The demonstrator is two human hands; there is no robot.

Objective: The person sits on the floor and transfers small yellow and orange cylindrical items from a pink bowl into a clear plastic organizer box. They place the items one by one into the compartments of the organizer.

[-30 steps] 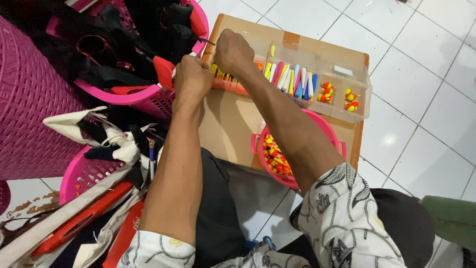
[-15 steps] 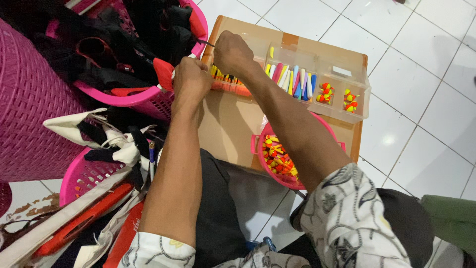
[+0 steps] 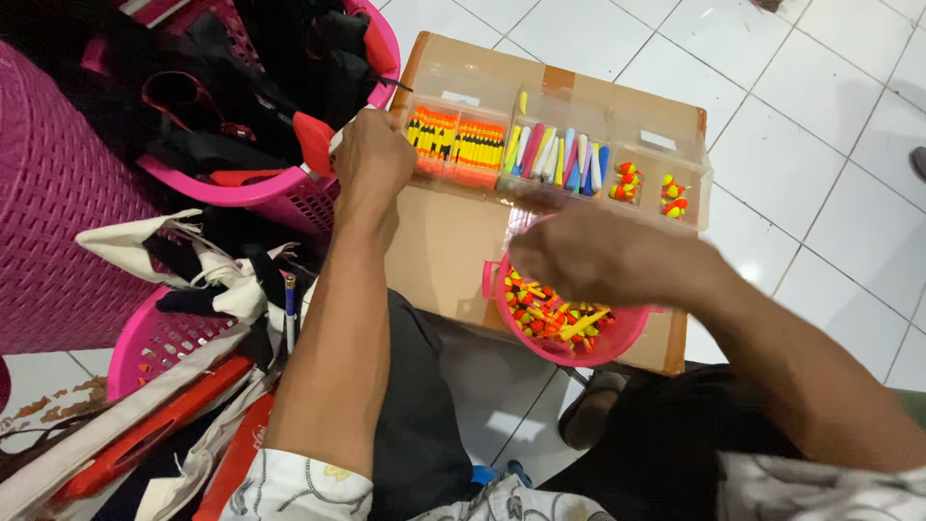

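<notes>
Right hand (image 3: 588,256) hovers over pink bowl (image 3: 579,349) of floats (image 3: 550,316).

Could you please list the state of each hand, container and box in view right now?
Left hand: closed, resting at the organizer's left end.
Right hand: blurred, over the bowl; grip unclear.
Organizer: clear, lidless, compartments filled with colourful floats.
Bowl: pink, upright, partly filled with small floats.
Cardboard box: closed, flat, carrying organizer and bowl.
Pink basket: upright, stuffed with dark items.
</notes>
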